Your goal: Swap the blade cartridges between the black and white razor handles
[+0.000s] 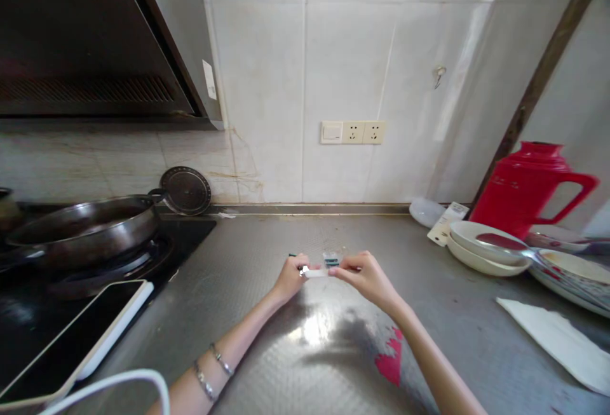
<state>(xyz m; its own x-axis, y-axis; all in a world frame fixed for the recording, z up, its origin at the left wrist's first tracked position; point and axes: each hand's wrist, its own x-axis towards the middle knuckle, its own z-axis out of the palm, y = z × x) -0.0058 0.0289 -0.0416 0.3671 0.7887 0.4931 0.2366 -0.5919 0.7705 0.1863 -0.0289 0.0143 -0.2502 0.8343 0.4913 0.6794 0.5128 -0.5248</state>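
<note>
White strip (316,273), left hand (292,273) gripping its nine-o'clock end, right hand (358,269) pinching its three-o'clock end, red thermos (518,189) towards two o'clock

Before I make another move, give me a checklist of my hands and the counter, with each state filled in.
1. Left hand on the small white piece: ok, at its left end.
2. Right hand at the same piece: ok, fingertips at its right end.
3. Clear piece with dark teal marks identified: cannot tell, too small.
4. Metal counter unmarked: not ok, a pinkish-red patch shows between the forearms.
5. Pan apart from both hands: ok, on the stove to the left.
6. Red thermos apart from both hands: ok, far right, behind the stacked bowls.
</note>
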